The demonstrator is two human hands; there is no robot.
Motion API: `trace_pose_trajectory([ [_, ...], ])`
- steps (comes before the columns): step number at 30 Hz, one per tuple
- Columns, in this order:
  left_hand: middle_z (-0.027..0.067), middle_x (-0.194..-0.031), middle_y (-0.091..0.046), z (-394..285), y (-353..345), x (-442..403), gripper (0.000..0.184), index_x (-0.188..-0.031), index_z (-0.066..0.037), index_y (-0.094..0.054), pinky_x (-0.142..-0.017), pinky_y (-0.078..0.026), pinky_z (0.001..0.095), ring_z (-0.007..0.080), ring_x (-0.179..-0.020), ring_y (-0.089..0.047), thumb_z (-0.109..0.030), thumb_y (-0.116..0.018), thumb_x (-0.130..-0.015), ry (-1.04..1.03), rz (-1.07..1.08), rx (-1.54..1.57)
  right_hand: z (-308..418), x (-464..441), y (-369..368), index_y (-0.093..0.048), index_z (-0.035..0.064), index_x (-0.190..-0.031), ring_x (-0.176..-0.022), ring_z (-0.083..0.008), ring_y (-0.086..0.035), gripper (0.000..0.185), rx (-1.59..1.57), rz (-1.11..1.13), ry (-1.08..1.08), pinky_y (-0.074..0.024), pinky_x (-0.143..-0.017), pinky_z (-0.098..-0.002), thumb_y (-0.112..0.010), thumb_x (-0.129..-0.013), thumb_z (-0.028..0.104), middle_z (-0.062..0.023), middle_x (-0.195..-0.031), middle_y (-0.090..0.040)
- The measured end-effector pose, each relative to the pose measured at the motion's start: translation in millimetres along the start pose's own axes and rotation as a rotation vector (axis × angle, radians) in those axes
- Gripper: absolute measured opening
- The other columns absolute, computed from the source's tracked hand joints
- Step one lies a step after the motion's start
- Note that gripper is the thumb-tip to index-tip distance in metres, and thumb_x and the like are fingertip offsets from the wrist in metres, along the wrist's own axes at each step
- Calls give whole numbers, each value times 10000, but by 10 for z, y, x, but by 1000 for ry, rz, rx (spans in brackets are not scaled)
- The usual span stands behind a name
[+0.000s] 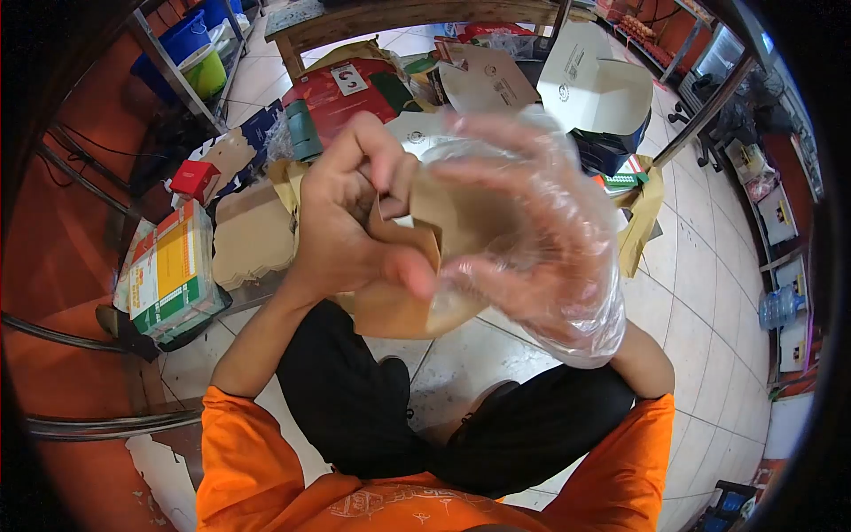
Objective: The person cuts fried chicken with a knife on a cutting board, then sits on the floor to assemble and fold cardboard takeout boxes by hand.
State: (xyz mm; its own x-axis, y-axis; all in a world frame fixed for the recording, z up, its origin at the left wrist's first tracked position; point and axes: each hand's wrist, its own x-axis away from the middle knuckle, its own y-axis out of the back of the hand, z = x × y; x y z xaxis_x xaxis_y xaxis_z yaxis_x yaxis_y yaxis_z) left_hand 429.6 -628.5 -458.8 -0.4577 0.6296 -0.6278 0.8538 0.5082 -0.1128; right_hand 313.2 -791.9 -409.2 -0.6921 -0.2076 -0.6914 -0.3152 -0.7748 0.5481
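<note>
A brown cardboard piece, partly folded, is held up in front of my chest. My left hand is bare, its fingers curled round the upper left edge of the cardboard and its thumb pressed on the front. On the right, my right hand wears a clear plastic glove and is blurred by motion. Its fingers and thumb curve round the right side of the cardboard. The glove and fingers hide part of the piece.
Flat brown cardboard pieces lie at the left beside a wrapped colourful pack and a small red box. Ahead are a red box, an open white-lined box and a wooden bench. A metal rack leg stands right.
</note>
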Motion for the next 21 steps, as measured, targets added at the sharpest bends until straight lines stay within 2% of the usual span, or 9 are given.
trace_pose_trajectory([
  [3,-1,-840,-449,28,17,-33,670,-1052,-127,-260,-629,-352,175,40,-745,-447,-292,-854,-791,-101,-194,92,-39,19,-35,-691,30,-1121,-1095,-376,-616,342,206,-84,71,-475,-953,-457,-746,-846,225,-169,-1167,-664],
  [7,62,-932,-480,-44,-124,-94,594,-1069,-121,-259,-725,-417,203,76,-829,-493,-335,-775,-870,-194,-437,17,121,-20,-201,-699,22,-1082,-1035,-361,-627,280,220,-105,60,-486,-912,-458,-733,-823,124,-148,-1156,-673],
  [10,109,-1032,-515,-46,-122,-87,506,-1087,-103,-271,-859,-468,275,139,-965,-552,-475,-593,-970,-308,-430,-330,15,-32,-198,-706,29,-1032,-1005,-339,-632,259,285,-176,134,-489,-889,-449,-739,-783,91,-129,-1143,-680],
  [12,109,-1118,-552,-125,-137,-105,567,-1092,-99,-288,-968,-470,354,190,-1081,-577,-640,-414,-978,-48,-601,59,-200,-56,-213,-714,51,-982,-988,-313,-631,249,410,-275,299,-492,-865,-431,-751,-739,88,-111,-1133,-685],
  [13,95,-1208,-574,-185,-24,-91,753,-1196,-48,-386,-1019,-459,401,234,-1150,-587,-751,-302,-938,132,-564,127,-287,-74,-216,-717,62,-957,-979,-301,-631,245,472,-324,386,-493,-853,-422,-758,-717,87,-101,-1129,-688],
  [16,116,-1265,-580,-267,161,-108,876,-1328,-4,-451,-1026,-464,405,260,-1205,-573,-769,-330,-918,283,-276,556,-175,-62,-118,-723,90,-920,-940,-273,-621,214,517,-306,428,-490,-807,-393,-774,-713,113,-91,-1080,-685],
  [18,128,-1296,-577,-266,126,-52,784,-1403,10,-455,-1005,-487,384,244,-1239,-560,-640,-461,-964,286,-216,575,-74,-35,-80,-726,108,-909,-911,-257,-611,189,503,-237,374,-486,-773,-372,-785,-732,141,-91,-1036,-678],
  [20,107,-1237,-606,-288,21,-57,597,-1342,10,-502,-932,-512,321,184,-1146,-603,-455,-596,-978,282,-363,90,-43,-8,-111,-727,117,-883,-901,-250,-584,171,494,-254,218,-473,-750,-360,-797,-761,214,-81,-953,-632],
  [21,107,-1237,-606,-283,21,-50,597,-1342,10,-502,-932,-512,321,184,-1146,-603,-455,-596,-978,285,-363,89,-30,9,-142,-727,117,-868,-906,-249,-573,178,493,-264,141,-470,-749,-355,-802,-774,249,-77,-923,-606],
])
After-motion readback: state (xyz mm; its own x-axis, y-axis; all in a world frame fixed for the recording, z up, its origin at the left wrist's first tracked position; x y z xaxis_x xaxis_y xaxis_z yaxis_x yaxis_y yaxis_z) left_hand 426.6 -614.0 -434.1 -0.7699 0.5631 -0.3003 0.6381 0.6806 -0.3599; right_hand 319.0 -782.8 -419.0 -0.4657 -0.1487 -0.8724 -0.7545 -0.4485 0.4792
